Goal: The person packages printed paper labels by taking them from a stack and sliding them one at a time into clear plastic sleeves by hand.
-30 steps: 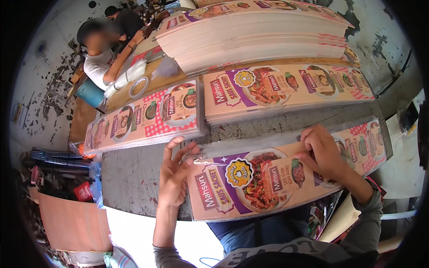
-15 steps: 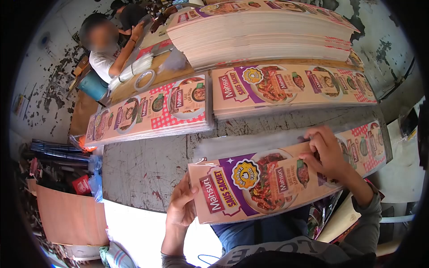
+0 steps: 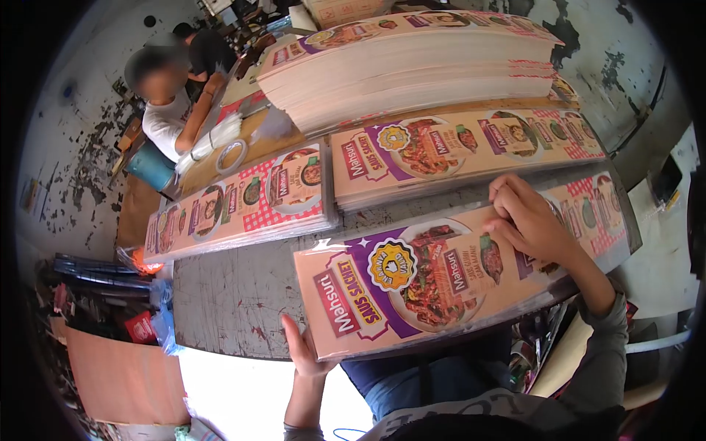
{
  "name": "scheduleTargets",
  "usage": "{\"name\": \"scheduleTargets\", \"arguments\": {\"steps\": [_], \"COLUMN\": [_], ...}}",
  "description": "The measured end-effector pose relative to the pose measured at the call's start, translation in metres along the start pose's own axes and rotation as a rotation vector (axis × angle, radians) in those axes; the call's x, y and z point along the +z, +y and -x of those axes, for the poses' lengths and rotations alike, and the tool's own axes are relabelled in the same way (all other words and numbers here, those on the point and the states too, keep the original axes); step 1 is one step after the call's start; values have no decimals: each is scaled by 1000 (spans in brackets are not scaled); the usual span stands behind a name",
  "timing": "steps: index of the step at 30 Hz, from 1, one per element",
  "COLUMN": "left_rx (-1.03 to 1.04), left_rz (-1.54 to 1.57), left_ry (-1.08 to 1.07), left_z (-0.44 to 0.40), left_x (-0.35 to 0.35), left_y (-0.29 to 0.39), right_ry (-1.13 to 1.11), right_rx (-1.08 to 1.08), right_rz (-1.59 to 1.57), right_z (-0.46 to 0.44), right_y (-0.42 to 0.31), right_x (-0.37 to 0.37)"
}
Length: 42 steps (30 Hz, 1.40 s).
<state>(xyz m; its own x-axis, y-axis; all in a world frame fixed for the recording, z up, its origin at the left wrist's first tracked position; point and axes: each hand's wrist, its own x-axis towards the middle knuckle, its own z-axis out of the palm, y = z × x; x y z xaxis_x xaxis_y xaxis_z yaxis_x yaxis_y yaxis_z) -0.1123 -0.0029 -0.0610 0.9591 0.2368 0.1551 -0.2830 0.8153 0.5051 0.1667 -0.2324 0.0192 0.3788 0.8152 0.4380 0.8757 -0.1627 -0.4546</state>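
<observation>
A long printed cardboard strip [image 3: 471, 283] with "Mahsuri Saus Sachet" and food pictures tilts over the table's near edge, inside a shiny clear plastic sleeve [image 3: 329, 245]. My left hand [image 3: 305, 351] is at its lower left corner, thumb up beside the edge and fingers hidden underneath, supporting it. Curled over the strip's upper middle, my right hand [image 3: 531, 226] has its fingers closed at the sleeve's top edge; exactly what they pinch is hard to see.
Two piles of sleeved strips, left [image 3: 246, 202] and right [image 3: 463, 151], lie beyond my hands on the worn grey table [image 3: 220, 301]. A tall stack of strips [image 3: 412, 70] rises behind. A tape roll [image 3: 232, 156] and a seated person [image 3: 165, 110] are at the far left.
The loose plastic behind the strip now lies flat over it. My left hand has moved lower, its thumb off the strip's face. My right hand stays near the top edge. The view has shifted slightly.
</observation>
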Motion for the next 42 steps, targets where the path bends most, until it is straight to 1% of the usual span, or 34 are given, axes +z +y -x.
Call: {"name": "scheduleTargets", "arguments": {"steps": [1,5,6,8,9,11,12,14,16,18,19,20,22,23,24,26,27,28,30,31,32,34,35,36,37,38,40,41,42], "left_rx": [8,14,15,13,3,-109,-119,-133,-145,-177,-143,-152,-176,-185,-189,-232,-234,-249,-273,-278,-348,-414,-265,-102,73,74,108,109,119], "left_rz": [-74,-62,-54,-52,-57,4,6,18,-28,96,-23,-20,-29,83,79,75,75,-53,-312,-313,-689,-1062,-1341,-1611,-1964,-1965,-2162,-2163,-2216], "left_ry": [-187,-228,-240,95,98,61,74,4,-19,7,209,205,315,346,337,234,209,242,317,306,226,138,48,-47,-167,-162,-269,-265,-260], "left_z": [1,2,1,-3,-7,-15,-15,-17,-20,-22,-24,-23,-20,-20,-17,-11,-11,-11,-9,-7,-4,-7,-12,-18,-22,-24,-28,-31,-34], "left_x": [-3,-9,-8,4,8,15,14,11,6,6,17,15,8,10,7,0,-1,-2,-4,-5,-5,7,20,37,56,63,72,73,72], "left_y": [2,4,4,4,6,8,8,11,13,13,11,11,13,14,15,17,17,16,16,17,20,14,2,-8,-10,-16,-25,-31,-36], "right_ry": [-11,-70,-98,-120,-122,-131,-145,-159,-107,-81,-75,-68,-60,-57,-47,-39,-91,-74,-45,-41,-34,-67,-68,-172,-275,-277,-372,-374,-398], "right_rx": [-22,62,103,151,126,113,145,181,168,155,169,183,183,173,174,153,181,179,155,132,135,168,171,244,314,311,35,32,26], "right_rz": [-6,-15,-62,-110,-106,-112,-142,-171,-222,-211,-236,-262,-248,-240,-235,-265,-221,-200,-288,-284,-278,-269,-270,-234,-197,-198,-95,-95,-173], "right_z": [-2,-12,-14,-17,-18,-20,-22,-24,-26,-27,-28,-28,-28,-29,-29,-30,-30,-30,-28,-28,-29,-32,-32,-33,-34,-34,-33,-34,-36], "right_y": [-1,-7,-7,-1,6,14,15,16,18,18,19,19,20,20,20,19,15,13,14,14,13,9,5,-1,-3,0,14,19,24], "right_x": [0,-8,-9,-8,-3,-1,-2,-1,0,0,-1,-1,-4,-4,-4,-6,-12,-13,-8,-9,-13,-21,-26,-32,-35,-32,-20,-17,-15]}}
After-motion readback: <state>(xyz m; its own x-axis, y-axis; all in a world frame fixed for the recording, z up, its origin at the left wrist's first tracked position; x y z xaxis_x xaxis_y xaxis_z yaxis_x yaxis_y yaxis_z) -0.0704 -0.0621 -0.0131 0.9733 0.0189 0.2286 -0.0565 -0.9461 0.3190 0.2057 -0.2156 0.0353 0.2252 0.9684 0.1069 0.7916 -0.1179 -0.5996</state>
